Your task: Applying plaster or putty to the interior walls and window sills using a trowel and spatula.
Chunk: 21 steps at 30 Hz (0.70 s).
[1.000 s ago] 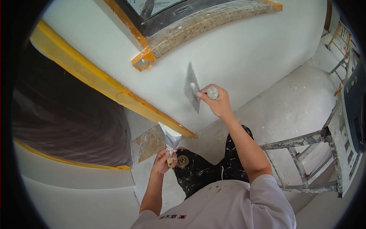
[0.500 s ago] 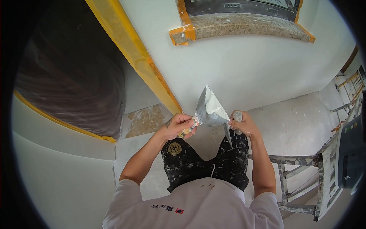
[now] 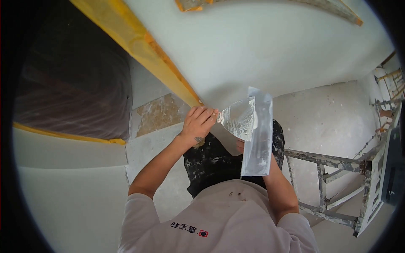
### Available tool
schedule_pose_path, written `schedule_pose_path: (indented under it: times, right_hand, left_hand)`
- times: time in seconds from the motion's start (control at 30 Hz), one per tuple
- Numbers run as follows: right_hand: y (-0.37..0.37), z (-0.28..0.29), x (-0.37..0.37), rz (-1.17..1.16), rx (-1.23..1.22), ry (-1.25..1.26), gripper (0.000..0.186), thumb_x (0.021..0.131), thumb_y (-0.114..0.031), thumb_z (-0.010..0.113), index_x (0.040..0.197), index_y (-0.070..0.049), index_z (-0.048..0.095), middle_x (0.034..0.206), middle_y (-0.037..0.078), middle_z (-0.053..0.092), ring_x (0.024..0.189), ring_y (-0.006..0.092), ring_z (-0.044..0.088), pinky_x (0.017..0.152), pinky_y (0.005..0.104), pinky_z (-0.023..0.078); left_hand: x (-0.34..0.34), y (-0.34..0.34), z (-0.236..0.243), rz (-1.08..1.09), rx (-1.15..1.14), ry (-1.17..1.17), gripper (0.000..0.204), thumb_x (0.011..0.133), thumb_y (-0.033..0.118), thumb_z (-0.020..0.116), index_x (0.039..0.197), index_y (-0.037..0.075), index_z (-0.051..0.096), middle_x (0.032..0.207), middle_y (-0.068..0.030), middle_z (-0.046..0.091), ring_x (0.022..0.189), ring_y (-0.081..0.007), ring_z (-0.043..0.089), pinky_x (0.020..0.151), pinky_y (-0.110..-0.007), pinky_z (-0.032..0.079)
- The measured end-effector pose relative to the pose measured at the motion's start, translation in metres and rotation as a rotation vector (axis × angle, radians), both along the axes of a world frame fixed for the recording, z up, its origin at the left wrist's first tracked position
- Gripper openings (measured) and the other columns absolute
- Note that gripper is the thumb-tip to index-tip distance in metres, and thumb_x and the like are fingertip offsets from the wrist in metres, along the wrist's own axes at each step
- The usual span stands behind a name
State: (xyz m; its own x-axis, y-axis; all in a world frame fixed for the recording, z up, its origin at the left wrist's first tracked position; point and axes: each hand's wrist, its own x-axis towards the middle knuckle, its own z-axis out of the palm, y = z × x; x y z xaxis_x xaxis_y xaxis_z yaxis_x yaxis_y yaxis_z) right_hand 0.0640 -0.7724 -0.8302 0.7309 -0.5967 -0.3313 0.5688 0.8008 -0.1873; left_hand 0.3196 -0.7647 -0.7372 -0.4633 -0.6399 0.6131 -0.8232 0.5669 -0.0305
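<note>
My left hand (image 3: 198, 124) is closed on the handle of a putty knife, whose broad blade (image 3: 238, 118) points right and is streaked with white paste. That blade lies against the long, flat steel trowel (image 3: 259, 156), held lengthways in front of my body with white smears on its face. My right hand (image 3: 240, 146) is mostly hidden beneath the trowel, with only some fingertips showing at its left edge as it grips it. Both tools are over my paint-spattered black trousers, near the white wall (image 3: 287, 50).
A paint-crusted metal ladder (image 3: 320, 157) stands on my right beside a dark object (image 3: 391, 164). On my left are yellow masking (image 3: 135, 42) and dark plastic sheeting (image 3: 71, 84). A taped stone sill (image 3: 337, 10) is above; the pale floor (image 3: 320, 109) has a brown patch (image 3: 154, 116).
The trowel came down from the wall to the putty knife and now faces up. The white lump on the knife is now a thin smear. The view has shifted, pushing the sill toward the top.
</note>
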Motion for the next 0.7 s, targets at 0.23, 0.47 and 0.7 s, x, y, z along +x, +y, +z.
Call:
schedule_pose_path:
  times: [0.23,0.47,0.7]
  right_hand:
    - [0.003,-0.025,-0.045,0.05,-0.082,-0.348,0.037,0.093,-0.04,0.061,0.099,-0.004,0.058,0.075,0.004,0.051,0.062,0.0181,0.048,0.056,0.031,0.041]
    - [0.005,0.03,-0.037,-0.344,-0.152,-0.005,0.035,0.092,-0.039,0.064,0.101,-0.005,0.06,0.087,0.008,0.06,0.07,0.0183,0.056,0.061,0.0296,0.045]
    - [0.012,0.098,-0.058,-0.879,-0.198,0.392,0.03,0.089,-0.034,0.068,0.096,-0.005,0.062,0.089,0.008,0.064,0.075,0.0179,0.06,0.064,0.0291,0.047]
  left_hand:
    - [0.004,0.043,-0.029,-0.075,1.001,1.132,0.02,0.101,0.017,0.055,0.109,0.0,0.062,0.089,-0.0085,0.064,0.066,-0.0132,0.059,0.057,-0.027,0.046]
    - [-0.025,0.035,-0.036,-0.4,1.617,1.36,0.03,0.103,0.025,0.054,0.11,-0.002,0.064,0.084,-0.0075,0.065,0.059,-0.0115,0.055,0.054,-0.026,0.044]
    - [-0.028,0.033,-0.002,-0.325,1.697,0.967,0.024,0.101,0.021,0.058,0.1,-0.002,0.066,0.086,-0.0083,0.068,0.06,-0.0117,0.058,0.053,-0.026,0.043]
